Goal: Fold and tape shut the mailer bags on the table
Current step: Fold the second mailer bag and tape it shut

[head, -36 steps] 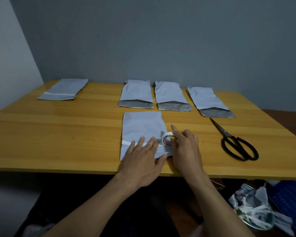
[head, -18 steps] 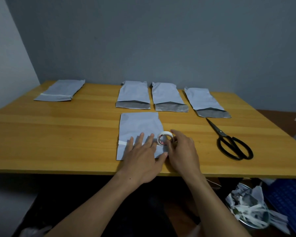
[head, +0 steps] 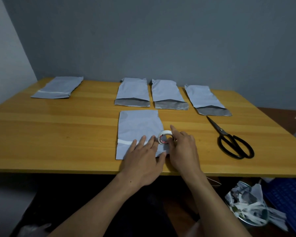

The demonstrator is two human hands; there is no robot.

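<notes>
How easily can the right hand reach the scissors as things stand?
Probably yes. The scissors lie to the right of the right hand, with only bare table between. But that hand holds the tape, so it would likely have to release it first.

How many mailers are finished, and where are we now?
Done: far-left bag, folded with a tape strip across it. In hand: near bag, left hand pressing it flat, right hand holding the tape roll at its right edge. Left: cutting the tape, then three open bags behind.
</notes>
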